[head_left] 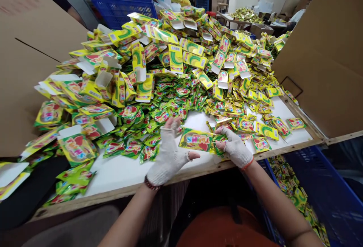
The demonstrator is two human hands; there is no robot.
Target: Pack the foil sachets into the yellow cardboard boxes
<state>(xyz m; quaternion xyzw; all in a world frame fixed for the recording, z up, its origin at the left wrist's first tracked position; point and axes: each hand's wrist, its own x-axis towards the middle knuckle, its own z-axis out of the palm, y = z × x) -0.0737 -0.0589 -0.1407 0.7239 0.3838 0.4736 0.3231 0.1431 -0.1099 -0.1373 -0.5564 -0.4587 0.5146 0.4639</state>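
My left hand point(169, 152), in a white glove with bare fingertips, is at the left end of a yellow-and-green TWINS box point(195, 140). Its fingers are spread and the thumb points right below the box. In the same kind of glove, my right hand point(235, 148) is closed on a small green sachet point(220, 143) at the box's right end. Whether the sachet is partly inside the box cannot be seen. Loose green sachets point(132, 148) lie left of my left hand. Flat and open boxes point(249, 125) lie beyond my right hand.
A high heap of boxes point(159, 35) covers the back of the white table point(110, 177). Cardboard walls point(326, 61) flank it. Below right stands a blue crate point(326, 186) with filled boxes. At left lies a black object point(36, 190). Another person's arm point(74, 14) shows behind.
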